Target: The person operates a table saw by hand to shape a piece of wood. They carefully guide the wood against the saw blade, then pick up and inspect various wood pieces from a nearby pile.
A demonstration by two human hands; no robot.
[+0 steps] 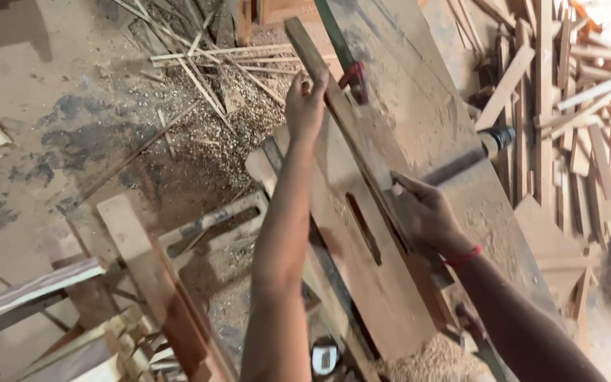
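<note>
i see my left arm stretched far forward, the left hand [305,106] curled over the plank [334,120] near its far end, fingers wrapped on its edge. my right hand [422,212] sits nearer, wrist bent, fingers pressed together against the plank's side, thumb pointing along it. the plank lies long and narrow across the saw table [419,113], running from the far end toward me beside the slot [363,228]. its near end is hidden behind my right wrist. i cannot make out any blade; sawdust [433,361] blurs the table's near edge.
</note>
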